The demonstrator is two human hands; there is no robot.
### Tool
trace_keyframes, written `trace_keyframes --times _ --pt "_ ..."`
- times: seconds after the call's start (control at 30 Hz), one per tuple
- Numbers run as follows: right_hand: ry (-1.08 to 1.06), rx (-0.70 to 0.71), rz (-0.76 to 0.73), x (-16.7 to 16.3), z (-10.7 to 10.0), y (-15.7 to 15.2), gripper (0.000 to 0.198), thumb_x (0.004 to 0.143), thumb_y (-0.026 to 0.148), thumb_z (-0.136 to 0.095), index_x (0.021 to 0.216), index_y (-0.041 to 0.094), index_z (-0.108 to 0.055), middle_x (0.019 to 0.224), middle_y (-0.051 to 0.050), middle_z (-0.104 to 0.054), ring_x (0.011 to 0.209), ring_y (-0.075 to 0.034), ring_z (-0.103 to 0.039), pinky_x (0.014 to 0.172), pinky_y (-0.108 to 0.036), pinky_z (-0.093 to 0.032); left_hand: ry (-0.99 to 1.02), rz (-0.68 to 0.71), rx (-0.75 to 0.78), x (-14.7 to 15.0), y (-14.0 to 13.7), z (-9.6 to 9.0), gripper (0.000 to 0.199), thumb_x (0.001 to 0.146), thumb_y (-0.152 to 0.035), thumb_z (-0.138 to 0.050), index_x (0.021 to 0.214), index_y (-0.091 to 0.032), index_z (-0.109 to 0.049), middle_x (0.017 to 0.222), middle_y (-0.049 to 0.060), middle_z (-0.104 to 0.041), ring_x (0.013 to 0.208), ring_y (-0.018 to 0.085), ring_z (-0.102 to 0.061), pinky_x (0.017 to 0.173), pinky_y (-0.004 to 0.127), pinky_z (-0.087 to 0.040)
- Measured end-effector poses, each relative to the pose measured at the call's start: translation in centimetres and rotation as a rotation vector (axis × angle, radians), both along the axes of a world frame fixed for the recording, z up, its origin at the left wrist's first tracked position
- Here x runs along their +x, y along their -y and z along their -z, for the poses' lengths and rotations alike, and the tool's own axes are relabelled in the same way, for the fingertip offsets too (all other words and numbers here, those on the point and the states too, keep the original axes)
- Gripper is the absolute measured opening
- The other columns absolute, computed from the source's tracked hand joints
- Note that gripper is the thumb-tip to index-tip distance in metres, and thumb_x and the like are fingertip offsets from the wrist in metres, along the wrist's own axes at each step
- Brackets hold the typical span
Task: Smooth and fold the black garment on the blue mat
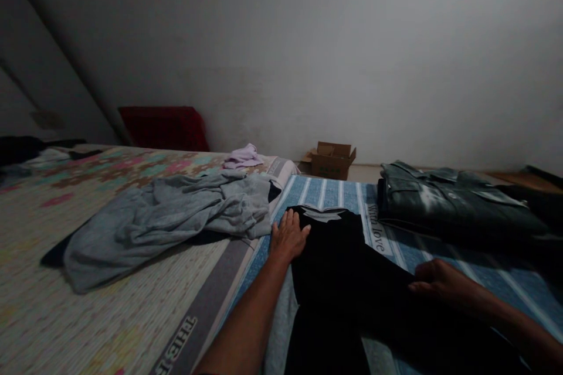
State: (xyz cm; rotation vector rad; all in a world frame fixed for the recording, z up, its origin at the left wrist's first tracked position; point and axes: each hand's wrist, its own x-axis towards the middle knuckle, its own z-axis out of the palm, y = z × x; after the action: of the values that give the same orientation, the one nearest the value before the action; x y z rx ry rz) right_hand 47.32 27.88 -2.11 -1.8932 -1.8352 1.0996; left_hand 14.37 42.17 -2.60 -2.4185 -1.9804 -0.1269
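Observation:
A black long-sleeved top (329,263) lies spread on the blue striped bed cover, its collar with a pale label turned away from me. My left hand (290,237) rests flat on its left shoulder, fingers stretched out. My right hand (440,281) is closed at the upper edge of the right sleeve, which runs out toward the lower right; its fingertips are partly hidden. Grey fabric (284,316) shows beside and beneath the black top.
A crumpled grey garment (176,205) lies on the patterned left mat (145,310). Folded dark denim (453,199) is stacked at right. Farther back are a lilac cloth (243,156), an opened cardboard box (331,161) and a red object (162,128) against the wall.

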Motion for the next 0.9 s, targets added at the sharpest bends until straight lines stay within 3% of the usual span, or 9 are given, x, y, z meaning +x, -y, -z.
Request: trace_keyframes --times 0.13,0.23,0.37,0.47,0.57,0.7,0.8,0.9 --pt "-0.162 0.02 0.157 -0.4 -1.6 0.4 0.041 0.066 0.061 -0.06 0.061 0.021 -0.054 0.058 0.001 -0.055 0.054 -0.015 -0.05 0.049 -0.025 -0.036 0.012 -0.03 -0.007 0.2 0.0 0.0 0.063 0.094 -0.051 -0.02 0.143 -0.013 -0.029 0.152 0.014 -0.024 0.141 0.026 -0.018 0.109 0.051 -0.02" --pt "-0.159 0.067 0.215 -0.3 -2.2 0.3 0.043 0.067 0.064 -0.058 0.065 0.021 -0.057 0.064 -0.001 -0.059 0.059 -0.017 -0.055 0.051 -0.025 -0.04 0.019 -0.034 -0.011 0.2 -0.1 -0.1 0.064 0.093 -0.051 -0.021 0.143 -0.012 -0.029 0.152 0.014 -0.023 0.141 0.026 -0.018 0.109 0.05 -0.02" --pt "-0.092 0.004 0.131 0.2 -1.3 0.1 0.047 0.065 0.066 -0.059 0.06 0.02 -0.057 0.057 -0.001 -0.057 0.054 -0.016 -0.053 0.049 -0.026 -0.038 0.018 -0.029 -0.029 0.1 -0.1 -0.2 0.065 0.094 -0.051 -0.02 0.144 -0.011 -0.027 0.153 0.015 -0.022 0.141 0.026 -0.018 0.109 0.051 -0.02" --pt "-0.16 -0.11 0.066 0.9 -0.7 0.9 0.05 0.071 0.068 -0.055 0.074 0.019 -0.065 0.072 -0.004 -0.066 0.064 -0.02 -0.061 0.055 -0.027 -0.044 0.018 -0.029 -0.037 0.1 -0.2 -0.2 0.064 0.093 -0.051 -0.02 0.144 -0.012 -0.028 0.153 0.014 -0.022 0.141 0.026 -0.018 0.108 0.051 -0.02" --pt "-0.204 -0.174 0.129 1.9 -0.5 2.2 0.052 0.07 0.068 -0.06 0.093 0.022 -0.069 0.094 -0.006 -0.07 0.084 -0.024 -0.065 0.07 -0.029 -0.049 0.024 -0.035 -0.034 0.0 -0.2 -0.1 0.065 0.093 -0.052 -0.019 0.144 -0.013 -0.028 0.153 0.014 -0.023 0.141 0.026 -0.017 0.108 0.051 -0.019" --pt "-0.236 -0.248 0.09 2.2 -1.4 3.2 0.049 0.066 0.065 -0.065 0.092 0.024 -0.071 0.091 -0.006 -0.071 0.084 -0.026 -0.066 0.069 -0.031 -0.051 0.027 -0.037 -0.03 0.2 -0.2 -0.2 0.066 0.093 -0.052 -0.021 0.144 -0.011 -0.027 0.152 0.014 -0.023 0.14 0.027 -0.018 0.108 0.051 -0.019" --pt "-0.268 -0.238 0.014 2.0 -2.3 3.3 0.046 0.071 0.063 -0.061 0.091 0.024 -0.072 0.087 -0.006 -0.071 0.079 -0.026 -0.066 0.067 -0.031 -0.051 0.038 -0.041 -0.035 0.2 -0.1 -0.3 0.065 0.093 -0.052 -0.022 0.144 -0.012 -0.028 0.153 0.014 -0.023 0.14 0.027 -0.019 0.108 0.051 -0.019" --pt "-0.171 -0.159 0.119 2.2 -2.0 3.3 0.047 0.065 0.063 -0.064 0.09 0.024 -0.072 0.092 -0.007 -0.071 0.084 -0.028 -0.066 0.07 -0.033 -0.051 0.044 -0.039 -0.025 0.2 0.0 -0.3 0.065 0.093 -0.052 -0.022 0.143 -0.012 -0.028 0.152 0.014 -0.024 0.14 0.026 -0.019 0.109 0.051 -0.019"
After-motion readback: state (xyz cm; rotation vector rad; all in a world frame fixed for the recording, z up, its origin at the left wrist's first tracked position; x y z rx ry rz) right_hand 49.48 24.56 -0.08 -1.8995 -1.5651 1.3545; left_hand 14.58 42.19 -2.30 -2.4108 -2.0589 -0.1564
